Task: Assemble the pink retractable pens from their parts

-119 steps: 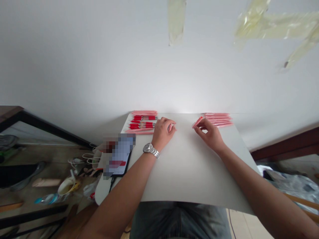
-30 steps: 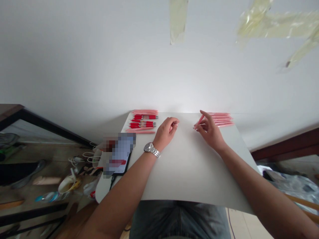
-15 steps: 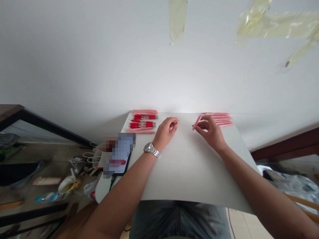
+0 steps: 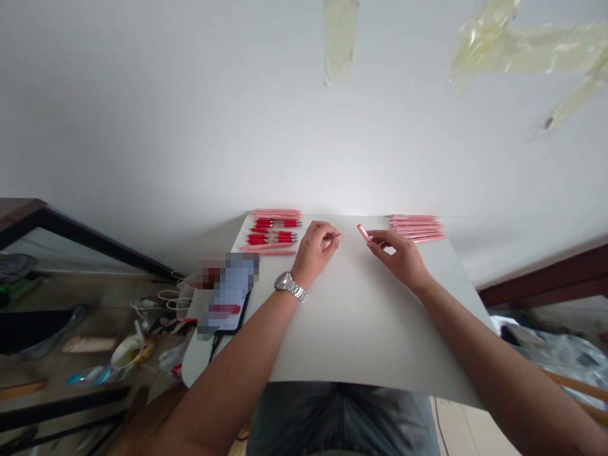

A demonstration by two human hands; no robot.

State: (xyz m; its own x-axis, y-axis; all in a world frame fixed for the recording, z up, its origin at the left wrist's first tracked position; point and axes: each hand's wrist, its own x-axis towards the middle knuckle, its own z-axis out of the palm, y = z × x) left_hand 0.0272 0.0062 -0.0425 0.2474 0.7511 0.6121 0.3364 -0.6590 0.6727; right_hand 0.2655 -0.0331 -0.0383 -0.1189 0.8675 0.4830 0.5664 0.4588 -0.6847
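My right hand [image 4: 396, 253] is closed in a pinch on a short pink-red tube that looks like a pen cap [image 4: 363, 233], its free end pointing up and to the left. My left hand [image 4: 317, 248], with a metal watch [image 4: 289, 285] on the wrist, is curled with thumb and fingertips together. A small pink tip shows at those fingertips, but the fingers hide the rest. Both hands are above the table's far half, apart from each other. Behind my right hand lies a row of pink pens [image 4: 415, 225].
On the white table [image 4: 361, 329], red pens [image 4: 273, 239] and more pink pens [image 4: 275, 214] lie at the far left. A phone [image 4: 230, 297] with a cable is at the left edge. The wall [image 4: 294, 126] stands behind the table. Bottles and cables clutter the floor at left.
My right hand has turned the pink-red tube, so its top now leans left instead of right, and brought it slightly nearer my left hand. My left hand has barely moved.
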